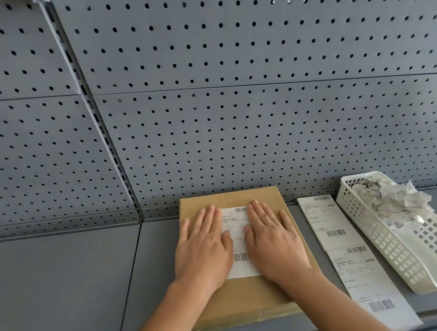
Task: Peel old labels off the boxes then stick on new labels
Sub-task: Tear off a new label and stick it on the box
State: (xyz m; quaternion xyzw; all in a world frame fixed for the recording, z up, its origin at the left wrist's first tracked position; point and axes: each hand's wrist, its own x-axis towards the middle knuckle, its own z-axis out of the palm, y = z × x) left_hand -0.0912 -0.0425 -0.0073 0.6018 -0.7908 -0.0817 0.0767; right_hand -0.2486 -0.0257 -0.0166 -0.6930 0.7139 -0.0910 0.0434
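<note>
Head view. A flat cardboard box (246, 296) lies on the grey surface (63, 287), its far edge against the perforated back panel (233, 110). A white printed label (238, 232) sits on the box's top face, roughly central and square to its edges. The left hand (202, 249) and right hand (274, 242) lie palm-down on the box, one over each side of the label. The fingers (209, 217) of both are straight and together and press flat, gripping nothing. The label's middle band, with a barcode at each end, shows between the hands.

Just to the right of the box, a strip of fresh labels (355, 267) lies flat on the surface. Beyond the strip, farther right of the box, a white slotted basket (391, 252) holds crumpled label scraps (391, 199) at its far end.

Step in hand, as judged: smoothing a new label onto the box, the old one apparently already off, since no other label shows on the top face. The label's outer edges are hidden under the palms, so their adhesion cannot be checked.

The next move probably calls for sweeping both palms outward from the label's centre toward the box's edges to seat the corners without creases. After that the box can be set aside for another.
</note>
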